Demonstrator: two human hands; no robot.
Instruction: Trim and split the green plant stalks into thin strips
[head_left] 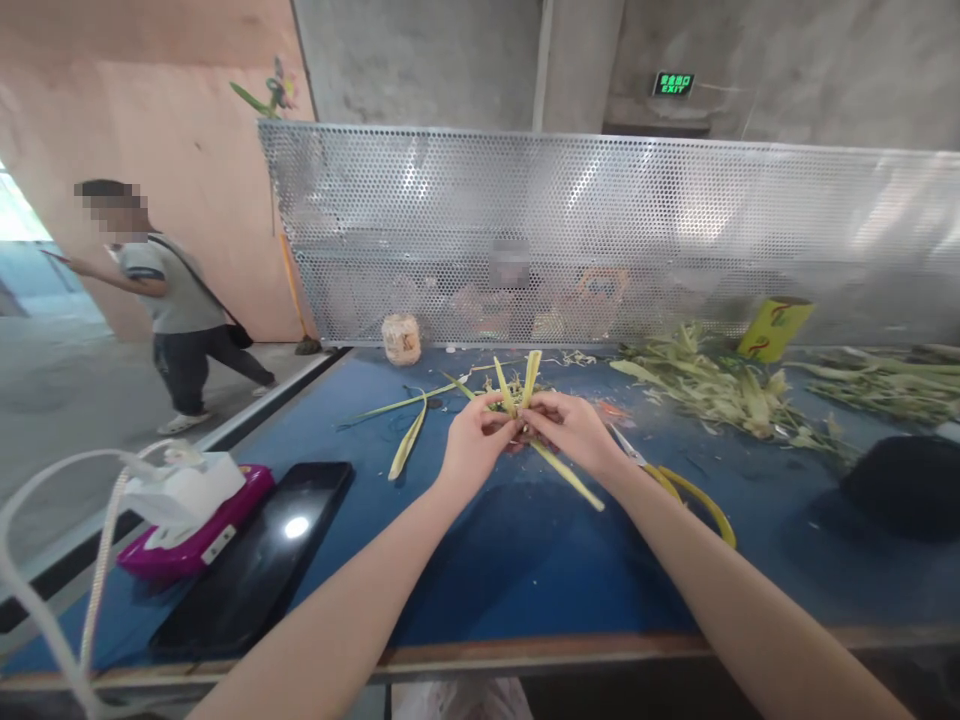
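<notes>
Over the middle of the blue table, my left hand (480,432) and my right hand (568,428) meet fingertip to fingertip. Both are closed, pinching pale yellow-green leaf strips (532,372) between thumbs and fingers. Two strip ends stick up above the fingers, and a longer strip (571,478) slants down to the right below them. The exact crossing of the strips is hidden by my fingertips. A loose leaf strip (409,440) lies left of my hands. Scissors with yellow handles (701,503) lie partly behind my right forearm.
A black tablet or phone (259,550) and a purple power strip (199,530) with a white charger and cables occupy the left. Dried leaves (720,385), a yellow container (775,328) and a dark object (904,487) are at right. A perforated metal screen (465,200) stands behind; a person (187,290) walks at left.
</notes>
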